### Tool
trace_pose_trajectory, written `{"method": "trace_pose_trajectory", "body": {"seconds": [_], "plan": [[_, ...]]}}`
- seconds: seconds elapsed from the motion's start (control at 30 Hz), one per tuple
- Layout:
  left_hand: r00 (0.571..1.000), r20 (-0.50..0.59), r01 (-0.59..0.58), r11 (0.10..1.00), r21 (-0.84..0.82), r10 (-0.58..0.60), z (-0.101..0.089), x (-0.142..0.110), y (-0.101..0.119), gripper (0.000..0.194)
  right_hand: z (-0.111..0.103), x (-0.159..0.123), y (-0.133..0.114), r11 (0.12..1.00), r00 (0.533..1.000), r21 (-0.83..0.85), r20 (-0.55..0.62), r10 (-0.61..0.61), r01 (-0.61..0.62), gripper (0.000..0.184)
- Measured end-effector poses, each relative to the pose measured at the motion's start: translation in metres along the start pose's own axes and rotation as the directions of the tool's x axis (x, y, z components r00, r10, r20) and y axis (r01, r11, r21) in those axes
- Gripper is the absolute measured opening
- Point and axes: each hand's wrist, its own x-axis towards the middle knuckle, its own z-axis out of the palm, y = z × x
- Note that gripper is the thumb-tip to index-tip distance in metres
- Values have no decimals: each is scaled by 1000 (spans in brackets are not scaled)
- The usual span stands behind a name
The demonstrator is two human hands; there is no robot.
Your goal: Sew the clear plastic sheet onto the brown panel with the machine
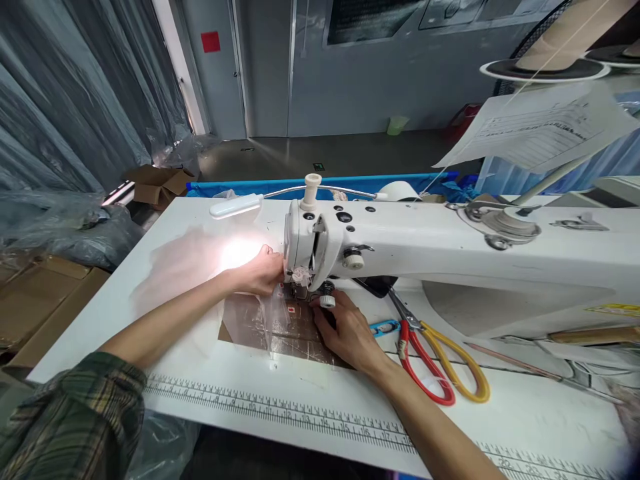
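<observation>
A white sewing machine (400, 233) stands on the table, its lit lamp (237, 207) shining on the left side. Sheer pale pink fabric (175, 267) spreads left of the needle area, and a fold hangs over the brown covered plate (305, 340). Just left of the machine head, my left hand (263, 270) is closed on the fabric, fingers curled. My right hand (347, 330) lies on the plate, right of the presser foot, fingers reaching toward it and partly apart; some fingertips are hidden under the machine. A small pale fabric flower (301, 275) sits at the machine head.
Scissors (435, 353) with red and yellow handles lie right of my right hand, beside a blue-handled tool (384, 328). A measuring tape (280, 410) runs along the table's front edge. Cardboard boxes (50, 300) and plastic sheeting are at the left. Thread cones (555, 47) stand upper right.
</observation>
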Motion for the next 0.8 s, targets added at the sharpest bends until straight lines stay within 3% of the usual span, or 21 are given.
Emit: {"method": "trace_pose_trajectory", "body": {"seconds": [0.17, 0.4, 0.53, 0.7, 0.8], "plan": [[994, -2, 109, 992, 65, -109, 1, -17, 2, 20, 0, 0, -1, 1000, 1000, -13, -7, 13, -13, 20], [992, -33, 123, 992, 5, -123, -7, -17, 9, 18, 0, 0, -9, 1000, 999, 1, -39, 11, -11, 20], [982, -84, 171, 985, 21, -169, 2, -9, 8, 19, 1, -2, -17, 987, 990, 78, -4, -143, 143, 24], [994, -111, 8, 982, 191, 13, 20, -4, 5, 16, 1, -5, -21, 948, 946, 117, 99, -308, 297, 35], [986, -169, 52, 948, 315, 2, 29, -1, 2, 17, 2, -5, -19, 932, 922, 88, 136, -362, 353, 36]]}}
